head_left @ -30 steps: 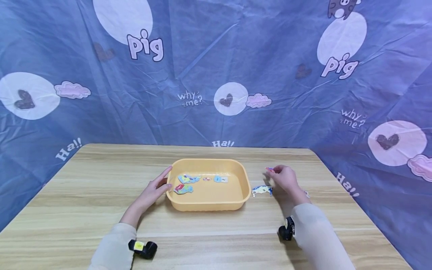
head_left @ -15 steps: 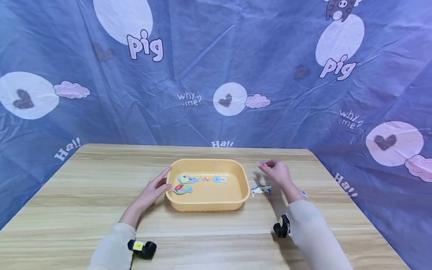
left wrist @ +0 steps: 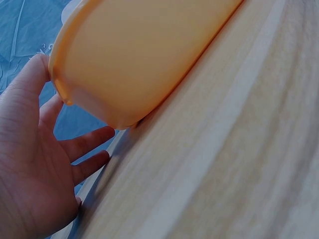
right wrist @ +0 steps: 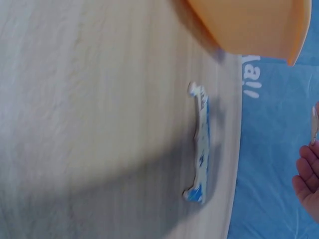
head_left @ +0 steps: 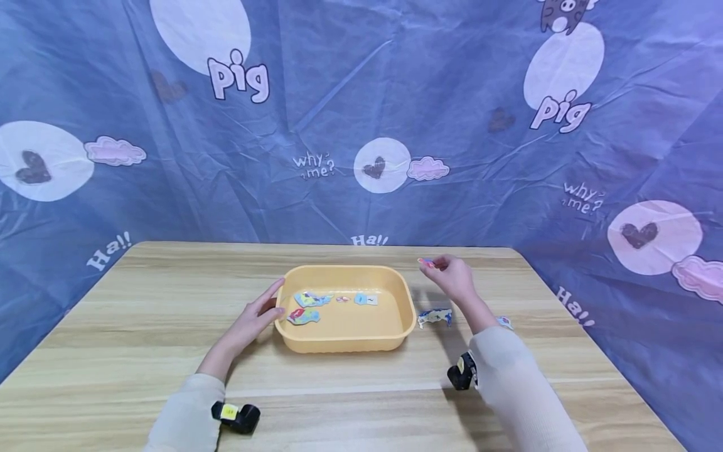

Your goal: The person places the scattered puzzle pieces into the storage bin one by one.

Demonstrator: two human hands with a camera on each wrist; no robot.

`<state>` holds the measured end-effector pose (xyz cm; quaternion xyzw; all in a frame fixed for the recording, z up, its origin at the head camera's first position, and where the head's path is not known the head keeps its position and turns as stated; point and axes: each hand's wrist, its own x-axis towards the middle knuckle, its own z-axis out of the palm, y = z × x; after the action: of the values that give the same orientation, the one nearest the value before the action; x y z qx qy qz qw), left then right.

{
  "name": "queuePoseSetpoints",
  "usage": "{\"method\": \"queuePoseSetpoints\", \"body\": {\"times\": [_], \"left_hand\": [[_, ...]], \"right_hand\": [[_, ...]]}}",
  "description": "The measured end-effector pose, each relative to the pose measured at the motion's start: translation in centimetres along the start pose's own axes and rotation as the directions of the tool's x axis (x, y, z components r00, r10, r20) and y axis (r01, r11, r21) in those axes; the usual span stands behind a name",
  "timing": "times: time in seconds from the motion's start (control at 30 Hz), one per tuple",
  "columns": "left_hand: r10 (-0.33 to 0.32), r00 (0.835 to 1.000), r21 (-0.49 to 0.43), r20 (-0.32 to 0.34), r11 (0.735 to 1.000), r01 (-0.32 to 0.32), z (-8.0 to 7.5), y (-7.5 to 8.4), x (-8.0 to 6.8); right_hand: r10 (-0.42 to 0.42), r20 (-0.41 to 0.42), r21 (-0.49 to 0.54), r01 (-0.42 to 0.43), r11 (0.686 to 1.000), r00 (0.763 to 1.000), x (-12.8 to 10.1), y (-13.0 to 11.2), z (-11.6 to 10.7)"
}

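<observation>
My left hand [head_left: 244,326] holds the yellow tray [head_left: 344,345] by its left end. Its thumb lies on the rim, while the other fingers spread beside the outer wall in the left wrist view. Past the tray's right end, my right hand [head_left: 456,279] pinches a small red-and-blue flat puzzle piece [head_left: 425,262] above the table. At the right wrist view's edge, only part of that hand [right wrist: 309,174] shows. Inside the tray lie a red-and-green piece [head_left: 304,315], a blue-and-yellow piece [head_left: 312,299], a tiny piece [head_left: 342,299] and a light-blue-and-white piece [head_left: 366,299].
A white-and-blue piece [head_left: 435,316] lies on the wooden table [head_left: 339,408] close to the tray's right side. Another small piece [head_left: 504,322] sits partly behind my right forearm. A blue printed cloth [head_left: 339,207] hangs behind the table.
My right hand has lifted the red-and-blue piece and moved left and away from me, toward the tray's far right corner. The left hand and tray stay put; the view shifts slightly.
</observation>
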<state>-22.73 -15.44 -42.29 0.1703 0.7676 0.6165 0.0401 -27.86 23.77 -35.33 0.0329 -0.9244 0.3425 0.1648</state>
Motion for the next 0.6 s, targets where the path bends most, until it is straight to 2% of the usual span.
{"method": "queuePoseSetpoints", "body": {"times": [0.6], "left_hand": [[0.001,1.000,0.004,-0.003,1.000,0.000,0.0,0.2,0.0]], "right_hand": [[-0.035,-0.040,0.130,0.040,0.991,0.999,0.2,-3.6,1.5]]}}
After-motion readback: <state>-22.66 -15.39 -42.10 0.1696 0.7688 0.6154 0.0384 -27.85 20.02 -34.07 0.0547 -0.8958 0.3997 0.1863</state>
